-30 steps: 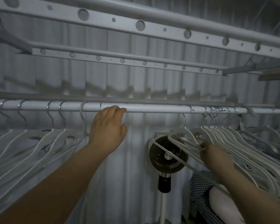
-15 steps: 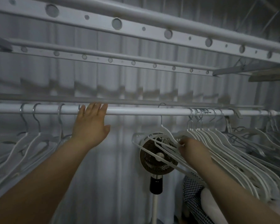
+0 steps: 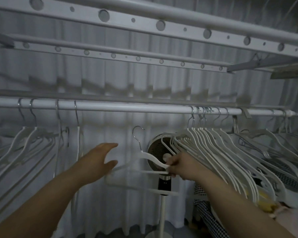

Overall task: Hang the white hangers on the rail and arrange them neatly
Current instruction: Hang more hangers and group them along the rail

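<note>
Hangers, all white with metal hooks, hang in two groups on the rail, and one more is in the person's hands below it.

Behind the rail a pale pleated curtain fills the whole back of the dim room. Above the rail run two long white bars pierced with round holes, slanting down to the right. The rail itself is a white tube crossing the view from edge to edge, bare along its middle stretch.

At the rail's right end the right group is packed tight, hooks crowded together and shoulders overlapping. At its left end the left group hangs more loosely, with gaps between the hooks.

Under the bare middle of the rail stands a fan, its round head on a thin pole, just left of the right group. Below that group lies a checked cloth among other pale laundry.

The right hand, beneath the rail and in front of the fan, pinches the right shoulder end of the loose hanger. Its hook points up, well short of the rail and free of it. The left hand is just left of this hanger, fingers straight and spread, holding nothing; whether the thumb touches the hanger's lower bar cannot be told.
</note>
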`<state>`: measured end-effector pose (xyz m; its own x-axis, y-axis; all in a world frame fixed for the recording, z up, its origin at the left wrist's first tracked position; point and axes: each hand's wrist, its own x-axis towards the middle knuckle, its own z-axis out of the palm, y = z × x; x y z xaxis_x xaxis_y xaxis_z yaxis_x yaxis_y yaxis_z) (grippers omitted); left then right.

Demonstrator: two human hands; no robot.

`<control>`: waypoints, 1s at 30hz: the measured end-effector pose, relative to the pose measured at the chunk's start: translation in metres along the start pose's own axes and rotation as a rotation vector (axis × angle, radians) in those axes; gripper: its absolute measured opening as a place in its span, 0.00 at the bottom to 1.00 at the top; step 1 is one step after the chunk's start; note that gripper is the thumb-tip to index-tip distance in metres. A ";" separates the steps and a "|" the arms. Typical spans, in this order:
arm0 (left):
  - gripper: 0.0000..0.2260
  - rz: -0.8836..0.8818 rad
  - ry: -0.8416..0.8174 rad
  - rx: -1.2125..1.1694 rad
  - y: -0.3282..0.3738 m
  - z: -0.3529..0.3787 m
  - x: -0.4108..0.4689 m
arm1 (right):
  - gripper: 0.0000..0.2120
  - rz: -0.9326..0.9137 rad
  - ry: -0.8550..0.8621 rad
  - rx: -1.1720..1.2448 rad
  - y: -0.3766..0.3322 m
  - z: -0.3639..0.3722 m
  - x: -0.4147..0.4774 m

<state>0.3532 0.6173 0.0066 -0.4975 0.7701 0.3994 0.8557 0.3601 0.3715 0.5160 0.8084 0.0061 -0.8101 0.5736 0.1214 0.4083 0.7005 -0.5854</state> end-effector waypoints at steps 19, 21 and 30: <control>0.10 -0.338 -0.092 -0.131 0.035 0.001 -0.092 | 0.18 -0.386 0.001 -0.047 0.004 0.020 -0.028; 0.09 -0.364 -0.032 -0.037 0.035 -0.003 -0.087 | 0.25 -0.379 0.024 -0.116 0.000 0.022 -0.022; 0.13 -0.401 0.325 0.117 0.010 -0.014 -0.034 | 0.32 -0.354 0.389 -0.576 -0.043 -0.003 0.020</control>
<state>0.3768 0.5874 0.0089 -0.7912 0.3634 0.4918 0.5904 0.6634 0.4597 0.4836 0.7911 0.0364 -0.7705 0.3075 0.5583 0.3932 0.9187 0.0366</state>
